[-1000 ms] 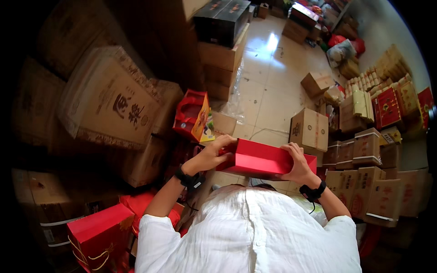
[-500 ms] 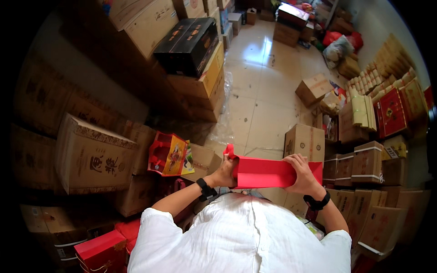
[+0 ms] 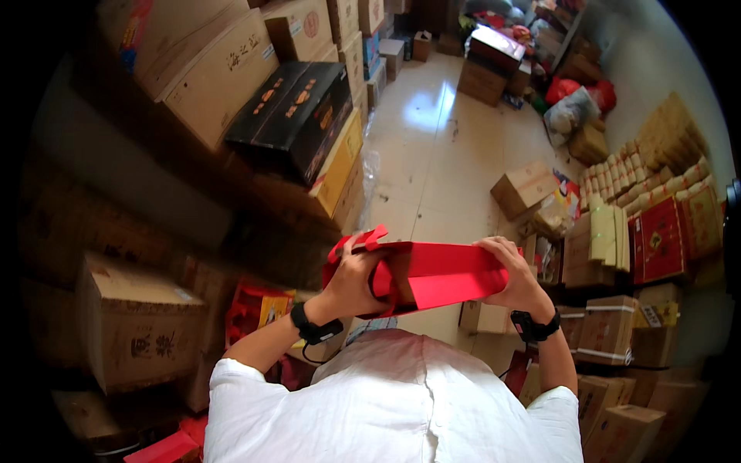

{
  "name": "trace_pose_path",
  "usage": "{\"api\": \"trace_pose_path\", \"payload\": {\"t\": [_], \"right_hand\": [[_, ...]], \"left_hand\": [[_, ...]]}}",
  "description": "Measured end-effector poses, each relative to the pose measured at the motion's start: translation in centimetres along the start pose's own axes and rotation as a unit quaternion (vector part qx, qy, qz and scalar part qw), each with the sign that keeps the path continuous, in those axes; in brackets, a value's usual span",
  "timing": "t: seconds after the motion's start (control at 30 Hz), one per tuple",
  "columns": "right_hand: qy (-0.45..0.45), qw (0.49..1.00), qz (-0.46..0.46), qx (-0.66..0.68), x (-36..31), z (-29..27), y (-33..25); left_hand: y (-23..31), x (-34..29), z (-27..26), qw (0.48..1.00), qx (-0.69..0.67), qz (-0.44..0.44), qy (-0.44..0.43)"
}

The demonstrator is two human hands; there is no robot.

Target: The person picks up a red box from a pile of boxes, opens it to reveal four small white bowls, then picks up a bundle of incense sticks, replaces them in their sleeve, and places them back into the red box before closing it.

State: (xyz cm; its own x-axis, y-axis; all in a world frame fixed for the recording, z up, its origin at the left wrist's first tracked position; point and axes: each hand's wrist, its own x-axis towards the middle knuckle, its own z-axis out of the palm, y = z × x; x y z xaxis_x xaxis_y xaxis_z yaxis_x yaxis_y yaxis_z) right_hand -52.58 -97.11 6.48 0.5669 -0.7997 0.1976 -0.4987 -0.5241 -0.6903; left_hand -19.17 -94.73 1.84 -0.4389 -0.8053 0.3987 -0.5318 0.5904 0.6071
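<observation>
A long red cardboard box (image 3: 455, 266) with loose flaps is held in front of my chest. Its hollow inside faces up, and a brown inner surface shows near the left end. My left hand (image 3: 351, 282) is closed round the left end, where a red flap sticks up beyond the knuckles. At the opposite end, my right hand (image 3: 515, 274) grips the box with fingers over the far edge; its thumb is partly hidden. Both wrists wear a black band.
To the left, a black carton (image 3: 293, 116) rests on stacked boxes, with a tan carton (image 3: 147, 328) nearer me. Right of the tiled floor (image 3: 417, 154) stand a brown carton (image 3: 525, 189), a flat red box (image 3: 658, 241) and several tied cartons. Bags (image 3: 571, 116) lie farther back.
The red box has shifted slightly up and its left end has turned, showing more of the inside. My left hand has moved left and up with it. The whole view has swung a little right.
</observation>
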Motion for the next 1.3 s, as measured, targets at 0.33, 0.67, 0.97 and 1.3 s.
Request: {"api": "trace_pose_path", "payload": {"t": [0.33,0.67,0.97,1.3], "right_hand": [[-0.073,0.993,0.047,0.082,15.5,-2.8,8.5],[-0.024,0.992,0.103,0.068,23.5,-6.9,22.8],[0.104,0.904,0.288,0.298,26.6,-9.9,48.3],[0.087,0.702,0.242,0.664,39.9,-19.0,61.3]], "left_hand": [[-9.9,9.9,-1.4,0.947,-0.232,-0.221,-0.003],[-18.3,25.5,-0.4,0.931,-0.293,-0.22,0.004],[-27.0,44.1,3.3,0.902,-0.3,-0.298,0.087],[-36.0,66.9,6.2,0.789,-0.45,-0.401,0.121]]}}
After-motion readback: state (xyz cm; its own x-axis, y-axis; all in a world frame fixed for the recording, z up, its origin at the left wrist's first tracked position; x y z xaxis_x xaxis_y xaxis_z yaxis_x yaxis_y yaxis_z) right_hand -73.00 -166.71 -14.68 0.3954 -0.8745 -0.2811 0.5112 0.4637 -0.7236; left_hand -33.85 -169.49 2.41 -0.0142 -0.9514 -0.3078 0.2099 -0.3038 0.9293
